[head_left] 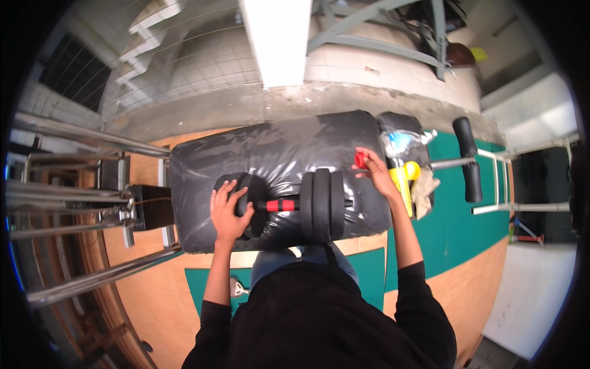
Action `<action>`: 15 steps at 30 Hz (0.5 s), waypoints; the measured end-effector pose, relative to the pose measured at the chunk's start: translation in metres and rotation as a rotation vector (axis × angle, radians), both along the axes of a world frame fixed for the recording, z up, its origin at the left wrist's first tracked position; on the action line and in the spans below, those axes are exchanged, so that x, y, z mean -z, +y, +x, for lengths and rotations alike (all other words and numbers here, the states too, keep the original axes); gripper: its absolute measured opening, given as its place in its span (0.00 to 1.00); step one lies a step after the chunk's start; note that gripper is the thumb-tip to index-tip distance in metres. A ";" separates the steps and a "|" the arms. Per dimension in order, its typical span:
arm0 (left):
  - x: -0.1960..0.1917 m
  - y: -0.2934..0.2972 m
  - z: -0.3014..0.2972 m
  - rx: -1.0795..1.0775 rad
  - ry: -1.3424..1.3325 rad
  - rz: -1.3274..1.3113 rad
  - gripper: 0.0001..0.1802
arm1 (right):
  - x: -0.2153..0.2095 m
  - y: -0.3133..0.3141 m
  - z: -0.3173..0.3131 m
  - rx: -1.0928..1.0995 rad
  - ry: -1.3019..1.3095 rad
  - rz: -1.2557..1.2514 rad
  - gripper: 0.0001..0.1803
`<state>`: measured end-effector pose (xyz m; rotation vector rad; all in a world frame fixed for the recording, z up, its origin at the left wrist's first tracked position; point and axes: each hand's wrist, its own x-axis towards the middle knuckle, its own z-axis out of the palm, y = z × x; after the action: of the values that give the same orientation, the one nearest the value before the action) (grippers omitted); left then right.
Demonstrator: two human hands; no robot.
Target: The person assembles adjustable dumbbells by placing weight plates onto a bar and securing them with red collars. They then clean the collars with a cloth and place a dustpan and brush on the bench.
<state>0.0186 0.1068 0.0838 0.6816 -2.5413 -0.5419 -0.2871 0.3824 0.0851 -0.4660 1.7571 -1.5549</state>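
A dumbbell (322,206) with black plates at both ends lies crosswise on a black padded bench (270,144) wrapped in clear plastic. Its middle grip is red and black. Over the left-hand plates, my left hand (228,215) has its fingers spread, with thumb and fingers on either side of them. My right hand (380,175) is raised beyond the right end of the bar, pinching a small red ring-shaped collar (361,160). The bare threaded bar end (349,203) sticks out past the right plates, apart from the collar.
On the bench's right section lie yellow plastic pieces (401,184), a crumpled beige cloth (423,194) and a clear plastic bag (401,142). Foam rollers (470,178) stand farther right. Metal rails (92,226) run at the left. A metal tool (238,288) rests on the green mat (209,284).
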 end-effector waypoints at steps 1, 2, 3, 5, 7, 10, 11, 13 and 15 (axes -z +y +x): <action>0.002 0.000 0.002 0.001 0.003 -0.009 0.20 | -0.003 0.027 0.017 0.115 -0.086 -0.001 0.21; 0.003 0.001 0.003 0.013 -0.004 -0.027 0.20 | 0.000 0.052 0.036 0.203 -0.071 -0.022 0.22; 0.003 0.002 0.001 0.027 0.002 -0.028 0.20 | 0.010 0.071 0.052 0.289 -0.057 -0.046 0.24; 0.003 0.006 0.003 0.035 -0.004 -0.028 0.20 | 0.034 0.100 0.078 0.343 -0.181 0.047 0.27; 0.004 0.001 0.001 0.060 0.010 -0.048 0.21 | 0.052 0.105 0.100 0.411 -0.241 0.027 0.26; 0.005 0.004 0.003 0.078 0.001 -0.087 0.22 | 0.062 0.090 0.118 0.431 -0.270 -0.052 0.23; 0.004 0.004 0.002 0.077 -0.003 -0.087 0.22 | 0.065 0.085 0.115 0.396 -0.237 -0.046 0.22; 0.003 0.005 0.001 0.069 -0.008 -0.086 0.21 | 0.070 0.074 0.116 0.348 -0.256 -0.089 0.22; 0.003 0.004 0.003 0.059 0.001 -0.094 0.21 | 0.068 0.066 0.115 0.296 -0.244 -0.057 0.21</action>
<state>0.0219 0.1106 0.0807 0.5745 -2.5748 -0.4390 -0.1719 0.4484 0.0169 -0.0374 1.6485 -1.7856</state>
